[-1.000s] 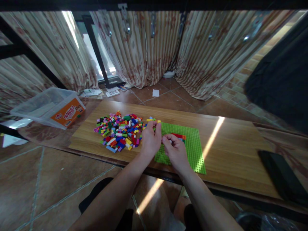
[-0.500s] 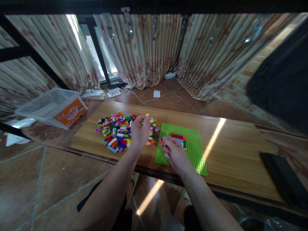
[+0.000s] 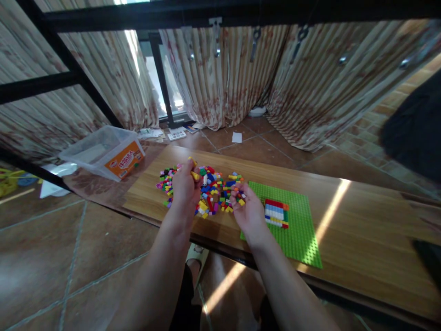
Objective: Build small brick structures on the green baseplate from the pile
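Observation:
My left hand [image 3: 184, 188] is above the left part of a heap of colourful toy bricks [image 3: 208, 191]. Its fingers are closed on yellow bricks [image 3: 195, 176]. At the heap's right side, my right hand [image 3: 251, 211] curls its fingers around a few small bricks [image 3: 238, 195], an orange one among them; the fingers partly hide them. Just right of that hand lies a green baseplate [image 3: 298, 243], its left edge partly covered by the hand and forearm. A flat patch of joined bricks [image 3: 275, 213] sits on it, with red, light blue, white, yellow, orange and green rows.
A clear plastic tub [image 3: 99, 154] with an orange label stands at the left end of the wooden table [image 3: 358, 220]. A dark flat object [image 3: 429, 264] lies at the right end. Behind are curtains [image 3: 220, 82] and papers [image 3: 177, 134] on the tiled floor.
The view has swung left, so the table appears further right. My right hand has moved from over the baseplate to the heap's right side. My left hand has shifted left over the heap.

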